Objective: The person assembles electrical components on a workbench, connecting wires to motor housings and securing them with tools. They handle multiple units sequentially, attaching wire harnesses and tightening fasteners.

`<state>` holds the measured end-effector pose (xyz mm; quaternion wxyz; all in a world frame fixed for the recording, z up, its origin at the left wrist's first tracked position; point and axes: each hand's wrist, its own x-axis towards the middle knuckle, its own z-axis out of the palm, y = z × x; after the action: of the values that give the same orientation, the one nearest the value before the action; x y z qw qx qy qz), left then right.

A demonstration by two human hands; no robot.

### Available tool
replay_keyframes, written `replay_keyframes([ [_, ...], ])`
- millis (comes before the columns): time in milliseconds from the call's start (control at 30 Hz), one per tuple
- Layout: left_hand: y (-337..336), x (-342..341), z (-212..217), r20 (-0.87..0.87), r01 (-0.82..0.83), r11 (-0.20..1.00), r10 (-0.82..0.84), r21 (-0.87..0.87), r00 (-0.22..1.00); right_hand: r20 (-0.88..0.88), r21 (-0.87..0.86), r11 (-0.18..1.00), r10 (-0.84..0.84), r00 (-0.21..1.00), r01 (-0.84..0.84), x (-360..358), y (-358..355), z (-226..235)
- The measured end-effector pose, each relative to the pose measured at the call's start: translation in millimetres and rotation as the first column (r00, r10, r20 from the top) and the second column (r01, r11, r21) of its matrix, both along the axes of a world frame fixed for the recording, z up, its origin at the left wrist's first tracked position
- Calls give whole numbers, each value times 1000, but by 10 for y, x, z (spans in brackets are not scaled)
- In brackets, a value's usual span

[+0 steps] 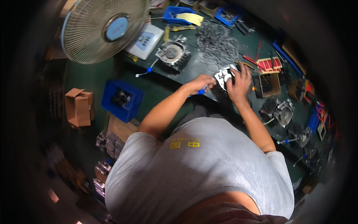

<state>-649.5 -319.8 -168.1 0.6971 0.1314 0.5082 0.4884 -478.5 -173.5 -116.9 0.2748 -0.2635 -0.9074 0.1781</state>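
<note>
My left hand (pixel 202 83) is at the bench's near edge with its fingers closed round a cable that carries a blue sleeve (pixel 202 90). Just right of it, a silvery white cast-metal housing (pixel 223 77) with cut-outs lies at the edge of the green bench top. My right hand (pixel 240 82) grips this housing from its right side, thumb near me and fingers over its far part, so much of it is hidden. Farther left stands a finned motor-like unit (pixel 172 53) with a round centre and a white cable with a blue sleeve.
A large fan (pixel 106 30) with a white base (pixel 144 42) is at the far left. A heap of grey wires (pixel 217 42) lies beyond my hands. Rightward are a parts box (pixel 269 85), red-handled tools and more finned units (pixel 283 114). A blue crate (pixel 122 100) stands left.
</note>
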Motion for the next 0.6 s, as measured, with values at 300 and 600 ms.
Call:
replay_keyframes([
  [300,-36,233,296,-961,128,972,163,195,225,6,-20,999,-25,1000,25,1,6,10],
  [600,2,-105,68,-76,21,994,-29,-103,997,17,-26,1000,-15,1000,15,0,-17,36],
])
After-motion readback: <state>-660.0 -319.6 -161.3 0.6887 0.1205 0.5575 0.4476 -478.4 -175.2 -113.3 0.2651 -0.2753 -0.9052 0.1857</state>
